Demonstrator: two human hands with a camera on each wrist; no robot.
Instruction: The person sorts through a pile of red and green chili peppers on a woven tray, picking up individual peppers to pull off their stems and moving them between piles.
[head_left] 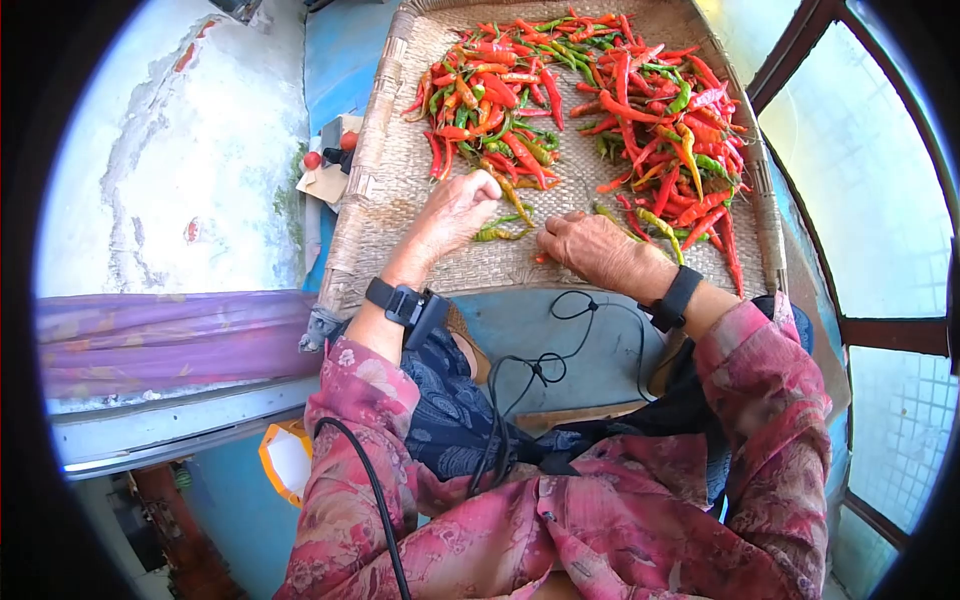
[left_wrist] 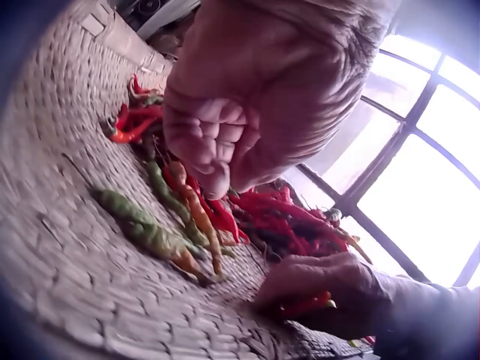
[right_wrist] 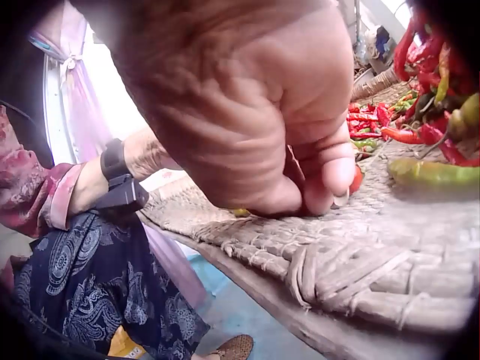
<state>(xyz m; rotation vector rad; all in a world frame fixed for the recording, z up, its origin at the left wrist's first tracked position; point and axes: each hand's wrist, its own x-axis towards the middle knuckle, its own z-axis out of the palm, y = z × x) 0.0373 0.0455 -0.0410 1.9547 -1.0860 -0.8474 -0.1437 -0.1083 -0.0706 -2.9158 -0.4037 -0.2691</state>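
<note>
My left hand (head_left: 456, 210) hovers over the woven tray (head_left: 400, 215), fingers curled in toward the palm and nothing visible in them. Just beside it lie a few green and yellowish chilies (head_left: 497, 234), among them a wrinkled green chili (left_wrist: 139, 225) and an orange-brown one (left_wrist: 199, 214). Low at the tray's near side, my right hand (head_left: 600, 246) has its fingers bent down to the weave. A red chili (left_wrist: 306, 304) is held in it, mostly hidden by the fingers; only its red end (right_wrist: 357, 180) shows past the fingertips in the right wrist view.
Two heaps of mostly red chilies mixed with green fill the tray's far part: a left heap (head_left: 490, 95) and a right heap (head_left: 670, 130). A raised rim (head_left: 350, 230) borders the tray. A black cable (head_left: 540, 365) hangs below; windows (head_left: 865, 170) stand at right.
</note>
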